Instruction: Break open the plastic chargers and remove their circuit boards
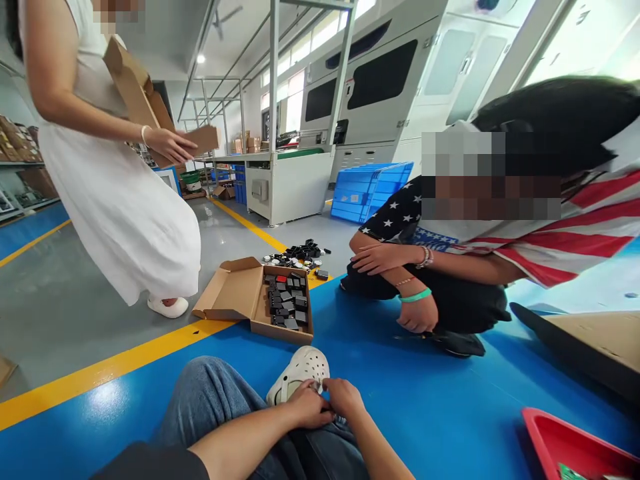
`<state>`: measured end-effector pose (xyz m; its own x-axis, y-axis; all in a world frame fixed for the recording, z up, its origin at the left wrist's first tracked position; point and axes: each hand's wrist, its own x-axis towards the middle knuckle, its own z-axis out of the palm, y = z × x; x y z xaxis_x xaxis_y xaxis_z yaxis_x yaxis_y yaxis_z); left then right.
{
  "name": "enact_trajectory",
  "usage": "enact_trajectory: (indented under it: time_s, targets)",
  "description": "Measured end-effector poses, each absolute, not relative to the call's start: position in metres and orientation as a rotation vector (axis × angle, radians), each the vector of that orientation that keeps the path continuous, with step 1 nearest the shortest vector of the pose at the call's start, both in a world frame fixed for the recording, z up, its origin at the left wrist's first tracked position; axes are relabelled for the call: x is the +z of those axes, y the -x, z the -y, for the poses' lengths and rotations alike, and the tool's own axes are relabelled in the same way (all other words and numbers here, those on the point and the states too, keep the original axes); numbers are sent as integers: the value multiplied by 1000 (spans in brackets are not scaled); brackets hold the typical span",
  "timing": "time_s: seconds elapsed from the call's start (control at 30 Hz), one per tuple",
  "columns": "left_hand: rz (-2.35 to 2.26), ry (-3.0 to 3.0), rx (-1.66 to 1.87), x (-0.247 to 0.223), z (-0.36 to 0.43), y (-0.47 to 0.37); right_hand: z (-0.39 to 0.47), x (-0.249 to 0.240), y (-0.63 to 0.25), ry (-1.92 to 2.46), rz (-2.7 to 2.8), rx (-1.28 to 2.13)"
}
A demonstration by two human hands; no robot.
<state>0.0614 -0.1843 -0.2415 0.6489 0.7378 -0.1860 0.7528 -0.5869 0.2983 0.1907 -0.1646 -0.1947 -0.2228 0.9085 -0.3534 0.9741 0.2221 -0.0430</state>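
My left hand (310, 404) and my right hand (344, 398) meet low in the middle of the view, over my bent jeans-clad leg (220, 393). Both have curled fingers, close against a cream clog (303, 365) on my foot. A small light glint shows by the fingertips; I cannot make out what, if anything, they pinch. Just beyond the clog lies an open cardboard box (230, 293) filled with several small black and grey parts (287, 303), one of them red. Behind it, a loose heap of black and white pieces (300, 255) rests on the floor.
At left a standing person in white (115, 207) holds an opened cardboard box (135, 90). At right a crouching person (400, 267) has hands crossed over the knees. A red tray (543, 433) lies lower right. A blue crate (367, 193) and a workbench (295, 190) stand behind.
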Motion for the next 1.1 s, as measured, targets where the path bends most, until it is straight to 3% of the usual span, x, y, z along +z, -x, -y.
enact_trajectory:
  time_s: [1.1]
  targets:
    - [-1142, -2496, 50, -236, 191, -55, 165, -202, -187, -1730, -2127, -422]
